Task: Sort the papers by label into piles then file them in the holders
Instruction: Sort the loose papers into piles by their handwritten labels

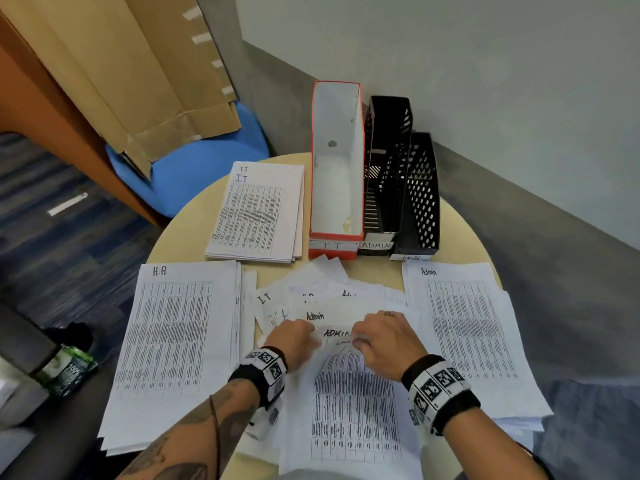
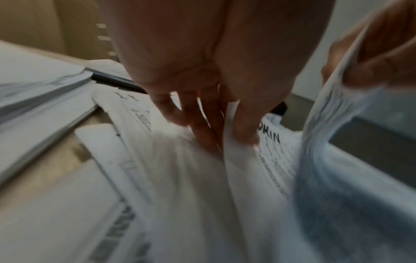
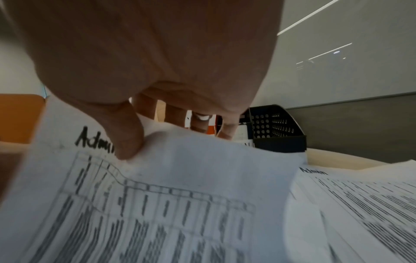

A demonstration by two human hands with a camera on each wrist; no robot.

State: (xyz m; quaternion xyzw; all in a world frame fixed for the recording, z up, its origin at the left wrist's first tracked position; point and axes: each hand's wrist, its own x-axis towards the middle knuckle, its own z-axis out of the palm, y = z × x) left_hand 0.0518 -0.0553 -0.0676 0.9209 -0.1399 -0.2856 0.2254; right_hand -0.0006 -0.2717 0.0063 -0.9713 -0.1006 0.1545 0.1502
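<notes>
Left hand fills the top of the shot, reaching down into the loose papers, and its fingertips pinch the edge of one white sheet, which stands up between them. Just right of it lies a page lettered ADMIN, partly covered. Far right, the right hand holds a curling printed sheet up off the pile. On the left, a stacked pile sits on the desk, blurred.

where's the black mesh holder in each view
Head: black mesh holder stands at the table's far edge, right of the red holder.
Left wrist: not clearly in view.
Right wrist: right of centre, beyond the right hand.
Shared landmark: the Admin pile.
</notes>
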